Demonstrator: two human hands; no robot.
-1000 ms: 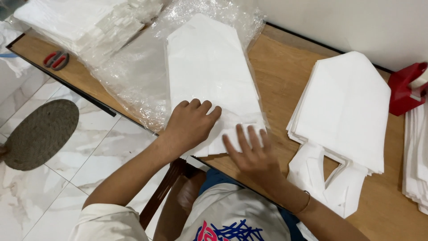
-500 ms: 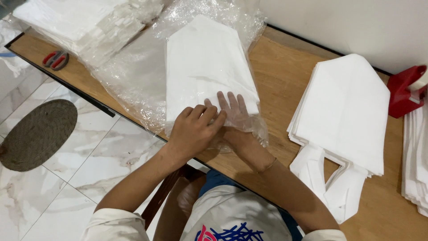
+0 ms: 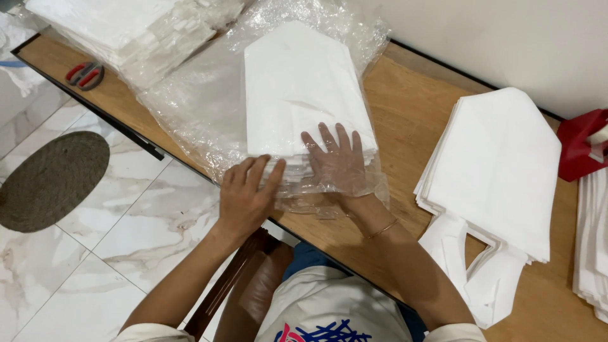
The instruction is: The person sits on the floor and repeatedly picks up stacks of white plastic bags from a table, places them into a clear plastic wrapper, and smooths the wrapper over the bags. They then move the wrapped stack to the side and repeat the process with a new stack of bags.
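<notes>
Where the head camera looks down on the wooden tabletop, a folded stack of white fabric pieces with a pointed top lies inside a crinkled clear plastic bag, near the front edge. The right hand is slipped into the bag's open mouth, flat on the lower end of the stack, fingers spread and seen through the film — its grip pinches nothing. The left hand rests outside at the bag's opening, fingers together and pressing the loose film against the stack's corner; whether the thumb pinches the plastic underneath cannot be told.

The risk, as I judge it, is the thin film tearing or bunching around the right wrist, which would drag the top layers out of square; the stack also sits close to the tabletop's edge, so a hard pull could slide it off.

A second pile of white fabric pieces with long handles lies well apart to the right, a red box beyond it. Bagged white stacks and red-handled scissors sit far left. Below are a marbled tile floor, a round woven mat and a pale wall behind.
</notes>
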